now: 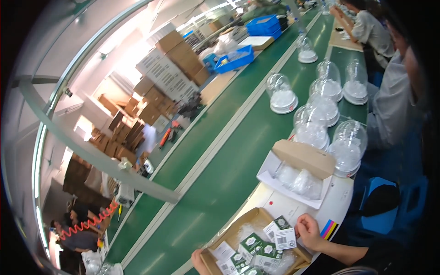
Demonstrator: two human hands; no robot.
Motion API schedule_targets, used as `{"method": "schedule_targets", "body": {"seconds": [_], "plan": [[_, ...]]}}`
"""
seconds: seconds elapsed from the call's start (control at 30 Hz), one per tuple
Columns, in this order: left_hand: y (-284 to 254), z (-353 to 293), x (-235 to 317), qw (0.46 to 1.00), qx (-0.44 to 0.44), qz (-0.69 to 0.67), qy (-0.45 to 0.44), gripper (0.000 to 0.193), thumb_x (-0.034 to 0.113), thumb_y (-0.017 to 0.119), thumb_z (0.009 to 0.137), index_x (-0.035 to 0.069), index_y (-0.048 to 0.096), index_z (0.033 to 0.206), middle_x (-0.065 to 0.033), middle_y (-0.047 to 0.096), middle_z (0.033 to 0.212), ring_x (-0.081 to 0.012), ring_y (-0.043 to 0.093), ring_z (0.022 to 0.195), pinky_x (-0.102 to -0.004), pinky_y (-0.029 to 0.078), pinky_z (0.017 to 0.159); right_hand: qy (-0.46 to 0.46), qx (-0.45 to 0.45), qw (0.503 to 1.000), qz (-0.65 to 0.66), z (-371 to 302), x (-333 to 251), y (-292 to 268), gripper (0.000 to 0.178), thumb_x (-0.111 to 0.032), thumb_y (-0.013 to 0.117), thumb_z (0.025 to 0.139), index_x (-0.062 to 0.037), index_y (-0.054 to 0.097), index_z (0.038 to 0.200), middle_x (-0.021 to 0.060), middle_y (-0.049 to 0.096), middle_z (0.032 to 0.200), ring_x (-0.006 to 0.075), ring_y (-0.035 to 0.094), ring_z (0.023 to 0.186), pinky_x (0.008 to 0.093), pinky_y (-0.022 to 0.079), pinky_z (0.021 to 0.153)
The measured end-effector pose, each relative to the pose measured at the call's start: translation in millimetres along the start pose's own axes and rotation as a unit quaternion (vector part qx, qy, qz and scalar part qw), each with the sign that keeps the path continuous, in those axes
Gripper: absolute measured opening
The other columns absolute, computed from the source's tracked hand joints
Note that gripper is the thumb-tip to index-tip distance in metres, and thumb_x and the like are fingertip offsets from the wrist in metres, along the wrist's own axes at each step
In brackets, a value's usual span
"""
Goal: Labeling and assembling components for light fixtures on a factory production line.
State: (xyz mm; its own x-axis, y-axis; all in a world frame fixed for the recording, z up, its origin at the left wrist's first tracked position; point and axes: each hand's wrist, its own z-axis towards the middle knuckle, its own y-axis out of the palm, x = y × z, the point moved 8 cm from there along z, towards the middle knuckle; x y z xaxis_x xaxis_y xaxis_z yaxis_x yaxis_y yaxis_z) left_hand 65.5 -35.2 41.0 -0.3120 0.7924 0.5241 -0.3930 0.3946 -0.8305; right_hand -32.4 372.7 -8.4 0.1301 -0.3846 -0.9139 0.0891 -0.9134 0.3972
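Observation:
An open cardboard box (256, 215) stands at the near edge of the bench, filled with clear plastic wrapping and several green-and-white printed cards (251, 245). At its left side, my left hand (198, 262) grips the box wall and is partly cut off by the lower edge. My right hand (309, 231) is over the box's right side, its fingers curled closed at the edge of a small white card (285, 239) with a barcode. Just beyond is an open white carton (306, 201) with bubble-wrapped pieces (298, 180) inside.
Several clear domes on white bases (346, 149) stand on the far right. A green conveyor belt (215, 183) runs away diagonally. Blue crates (234, 59) and stacked cartons (176, 59) lie beyond it. Co-workers (389, 87) sit along the right, beside a blue stool (380, 206).

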Motion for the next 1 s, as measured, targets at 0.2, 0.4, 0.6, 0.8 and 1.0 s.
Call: {"method": "schedule_targets", "body": {"seconds": [0.2, 0.4, 0.6, 0.8, 1.0], "plan": [[1, 5, -4, 0.995, 0.08, -0.013, 0.066, 0.022, 0.008, 0.06, 0.077, 0.002, 0.062, 0.098, -0.0165, 0.06, 0.103, -0.0342, 0.057, 0.101, -0.0405, 0.045, 0.09, -0.026, 0.022, 0.997, -0.062, 2, 1, -8, 0.005, -0.007, 0.044, 0.097, -0.0068, 0.044, 0.092, 0.0005, 0.049, 0.066, 0.0067, 0.047, 0.054, 0.0209, 0.039, 0.049], [1, 11, -1, 0.996, 0.072, -0.016, 0.048, 0.021, 0.007, 0.059, 0.079, 0.002, 0.062, 0.099, -0.0171, 0.06, 0.107, -0.0344, 0.056, 0.103, -0.0394, 0.045, 0.091, -0.046, 0.005, 0.999, -0.025, 4, -3, -8, 0.004, -0.005, 0.042, 0.097, -0.0065, 0.042, 0.093, -0.0017, 0.043, 0.065, 0.005, 0.041, 0.054, 0.0207, 0.036, 0.05], [-1, 9, -4, 0.996, 0.063, -0.034, 0.049, 0.021, 0.007, 0.06, 0.08, 0.001, 0.062, 0.1, -0.0167, 0.06, 0.108, -0.0343, 0.055, 0.104, -0.0393, 0.045, 0.091, -0.052, -0.004, 0.998, -0.031, 5, -8, -1, 0.005, -0.004, 0.042, 0.098, -0.0066, 0.042, 0.093, -0.0009, 0.045, 0.065, 0.0052, 0.044, 0.054, 0.0207, 0.036, 0.05], [-1, 5, -6, 0.994, 0.071, -0.029, 0.075, 0.021, 0.01, 0.063, 0.078, 0.002, 0.062, 0.097, -0.0155, 0.06, 0.105, -0.0345, 0.055, 0.103, -0.039, 0.045, 0.09, -0.067, 0.02, 0.996, -0.057, 6, -11, 0, 0.005, -0.006, 0.044, 0.098, -0.0071, 0.044, 0.093, 0.0009, 0.052, 0.067, 0.0064, 0.049, 0.054, 0.0214, 0.04, 0.048], [0, 7, -14, 0.989, 0.111, -0.03, 0.098, 0.021, 0.007, 0.061, 0.077, 0.003, 0.062, 0.097, -0.0152, 0.061, 0.104, -0.0345, 0.056, 0.101, -0.0397, 0.046, 0.088, -0.077, 0.036, 0.995, -0.049, 11, -7, -2, 0.005, -0.009, 0.045, 0.099, -0.008, 0.046, 0.094, 0.0, 0.053, 0.068, 0.006, 0.05, 0.055, 0.0206, 0.042, 0.048]]}}
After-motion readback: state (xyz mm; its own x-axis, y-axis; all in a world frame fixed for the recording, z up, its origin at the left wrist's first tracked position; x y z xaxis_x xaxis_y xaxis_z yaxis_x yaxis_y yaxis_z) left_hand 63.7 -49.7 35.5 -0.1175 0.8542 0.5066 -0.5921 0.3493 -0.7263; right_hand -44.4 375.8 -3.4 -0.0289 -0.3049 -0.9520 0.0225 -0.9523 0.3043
